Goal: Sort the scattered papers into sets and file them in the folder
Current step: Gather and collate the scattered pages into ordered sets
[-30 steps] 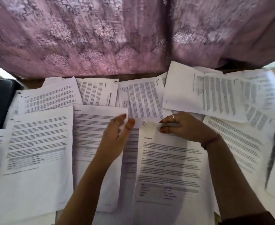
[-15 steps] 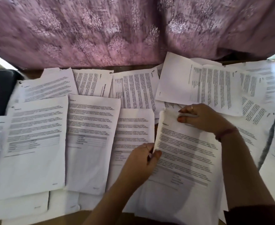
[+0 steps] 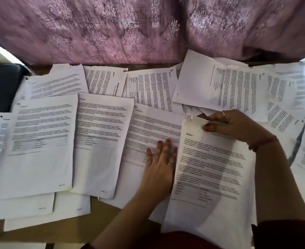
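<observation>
The right hand (image 3: 236, 125) pinched the top edge of a printed sheet headed "Section 1" (image 3: 211, 177), thumb on its face and fingers curled behind the torn corner. The left hand (image 3: 159, 166) lay flat beside that sheet's left edge, fingers straight and slightly spread, pressing on the neighbouring page (image 3: 148, 133); a ring (image 3: 171, 161) showed on one finger.

The "Section 1" sheet was white with black paragraphs and a grey table low down, and it lay tilted, overlapping the pages under it. To its left, more printed papers (image 3: 43, 141) lay in an overlapping row, upright to the viewer, several with small grey tables. Beyond it, further sheets (image 3: 220, 83) lay turned sideways and fanned over one another. All of them rested on a brown table (image 3: 103, 207), bare wood showing near the "Section 1" sheet's lower left. Far to its left lay a dark flat object (image 3: 2, 90); I could not tell whether it was the folder. Mauve patterned cloth (image 3: 130, 29) hung beyond the papers.

Both forearms reached in from the near edge, the right wrist, wearing a thin band (image 3: 263, 142), bent inward over the sheet.
</observation>
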The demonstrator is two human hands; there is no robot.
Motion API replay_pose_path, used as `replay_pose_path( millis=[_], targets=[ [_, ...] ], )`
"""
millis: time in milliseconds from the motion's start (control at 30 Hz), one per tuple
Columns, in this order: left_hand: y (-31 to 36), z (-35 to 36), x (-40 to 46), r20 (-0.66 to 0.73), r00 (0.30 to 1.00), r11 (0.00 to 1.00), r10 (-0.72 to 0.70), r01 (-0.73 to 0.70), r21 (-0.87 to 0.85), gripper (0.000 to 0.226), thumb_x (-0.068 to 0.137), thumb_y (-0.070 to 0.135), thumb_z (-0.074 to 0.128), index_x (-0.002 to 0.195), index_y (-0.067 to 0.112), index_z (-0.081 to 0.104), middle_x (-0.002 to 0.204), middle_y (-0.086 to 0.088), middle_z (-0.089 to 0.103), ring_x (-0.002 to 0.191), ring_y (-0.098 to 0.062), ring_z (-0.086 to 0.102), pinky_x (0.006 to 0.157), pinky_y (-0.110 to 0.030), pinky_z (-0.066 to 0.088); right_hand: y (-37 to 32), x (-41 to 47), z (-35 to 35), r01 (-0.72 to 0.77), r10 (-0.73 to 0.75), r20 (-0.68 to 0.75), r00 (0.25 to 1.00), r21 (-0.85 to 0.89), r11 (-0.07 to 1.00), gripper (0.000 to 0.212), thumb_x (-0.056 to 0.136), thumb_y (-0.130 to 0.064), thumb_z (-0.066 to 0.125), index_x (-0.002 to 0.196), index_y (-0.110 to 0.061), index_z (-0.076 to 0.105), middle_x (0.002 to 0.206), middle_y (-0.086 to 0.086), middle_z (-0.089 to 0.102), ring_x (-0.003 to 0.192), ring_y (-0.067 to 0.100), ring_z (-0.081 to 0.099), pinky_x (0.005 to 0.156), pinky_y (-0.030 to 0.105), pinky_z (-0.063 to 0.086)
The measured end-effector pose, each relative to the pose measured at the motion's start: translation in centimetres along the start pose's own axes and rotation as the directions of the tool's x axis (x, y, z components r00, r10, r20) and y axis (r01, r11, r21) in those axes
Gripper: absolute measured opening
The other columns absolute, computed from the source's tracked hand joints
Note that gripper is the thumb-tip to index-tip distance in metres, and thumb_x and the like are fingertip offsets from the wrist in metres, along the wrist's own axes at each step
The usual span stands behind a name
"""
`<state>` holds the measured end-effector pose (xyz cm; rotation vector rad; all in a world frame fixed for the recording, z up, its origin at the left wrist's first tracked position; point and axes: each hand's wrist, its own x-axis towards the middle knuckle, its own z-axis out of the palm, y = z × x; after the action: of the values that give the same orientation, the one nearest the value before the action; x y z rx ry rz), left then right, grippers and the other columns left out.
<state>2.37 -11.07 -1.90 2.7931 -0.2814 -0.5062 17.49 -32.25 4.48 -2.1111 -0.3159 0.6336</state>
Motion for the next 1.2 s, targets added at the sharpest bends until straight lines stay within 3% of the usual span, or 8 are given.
replay_pose_path(
  millis=[133,500,600,700,833,967,1100,1200],
  targets=[
    [1.0,0.4,0.4,0.024,0.994,0.994,0.103,-0.104,0.037,0.088,0.094,0.066,0.032,0.153,0.020,-0.016,0.156,-0.008,-0.032,0.139,-0.031,-0.037,0.107,-0.054,-0.030,0.2,-0.6,-0.3,-0.001,0.001,0.015,1.000,-0.006,1.000,0.021,0.079,-0.025,0.076,0.092,-0.041,0.072,0.083,-0.023,0.072,0.076,-0.006,0.067,0.066,0.000,0.043],
    [1.2,0.9,0.6,0.022,0.998,0.998,0.058,-0.058,-0.013,0.087,0.093,0.067,0.030,0.151,0.025,-0.019,0.154,-0.002,-0.035,0.140,-0.025,-0.037,0.110,-0.051,-0.027,0.9,-0.3,-0.3,-0.012,0.012,0.021,1.000,0.001,1.000,0.019,0.073,-0.036,0.075,0.092,-0.039,0.072,0.082,-0.020,0.073,0.078,-0.003,0.068,0.065,0.002,0.044],
    [0.5,0.8,0.6,-0.013,1.000,0.998,0.021,-0.022,-0.059,0.086,0.092,0.068,0.029,0.142,0.033,-0.033,0.147,0.003,-0.039,0.142,-0.022,-0.033,0.111,-0.047,-0.024,0.7,-0.1,-0.3,0.004,-0.004,0.033,0.999,0.016,1.000,0.022,0.069,-0.042,0.074,0.091,-0.043,0.071,0.084,-0.020,0.073,0.078,-0.003,0.068,0.066,0.003,0.045],
    [-1.0,0.3,0.6,-0.030,0.999,0.999,-0.034,0.035,0.031,0.081,0.089,0.075,0.016,0.132,0.043,-0.045,0.145,0.003,-0.048,0.134,-0.023,-0.045,0.098,-0.050,-0.039,0.6,0.2,-0.2,0.020,-0.022,0.058,0.998,0.026,0.999,0.024,0.068,-0.042,0.073,0.091,-0.045,0.071,0.083,-0.025,0.072,0.078,-0.008,0.067,0.067,0.001,0.043],
    [-3.0,-0.2,0.1,-0.095,0.986,0.976,-0.139,0.153,0.156,0.082,0.077,0.081,-0.011,0.143,0.039,-0.032,0.153,-0.002,-0.038,0.138,-0.031,-0.040,0.097,-0.058,-0.037,0.3,0.6,-0.3,0.036,-0.037,0.085,0.996,0.014,0.999,0.028,0.075,-0.034,0.075,0.101,-0.040,0.071,0.088,-0.028,0.071,0.084,-0.010,0.065,0.072,0.000,0.042],
    [-4.7,-0.7,-0.3,-0.161,0.939,0.930,-0.305,0.330,0.160,0.092,0.071,0.086,-0.014,0.146,0.036,-0.027,0.156,-0.006,-0.031,0.137,-0.030,-0.041,0.096,-0.058,-0.038,-0.2,1.1,-0.3,0.042,-0.042,0.103,0.994,-0.004,0.999,0.023,0.079,-0.029,0.075,0.102,-0.032,0.074,0.088,-0.021,0.073,0.084,-0.006,0.067,0.072,0.003,0.044],
    [-5.3,-1.6,-0.4,-0.221,0.900,0.916,-0.375,0.396,0.060,0.086,0.085,0.078,0.014,0.155,0.029,0.005,0.163,-0.005,-0.011,0.141,-0.028,-0.035,0.100,-0.054,-0.036,-1.2,1.8,-0.1,0.050,-0.048,0.083,0.995,-0.017,0.999,0.019,0.078,-0.031,0.077,0.097,-0.027,0.075,0.089,-0.018,0.073,0.088,-0.003,0.066,0.080,0.011,0.048],
    [-3.8,-2.7,-0.3,-0.405,0.826,0.900,-0.393,0.253,-0.355,0.049,0.097,0.051,0.043,0.138,0.025,0.052,0.155,-0.002,0.034,0.149,-0.026,0.013,0.119,-0.054,0.001,-2.1,2.2,0.2,0.054,-0.053,0.078,0.996,-0.014,0.998,0.019,0.079,-0.028,0.078,0.097,-0.026,0.075,0.088,-0.022,0.072,0.087,-0.007,0.065,0.080,0.005,0.046]
  ],
)
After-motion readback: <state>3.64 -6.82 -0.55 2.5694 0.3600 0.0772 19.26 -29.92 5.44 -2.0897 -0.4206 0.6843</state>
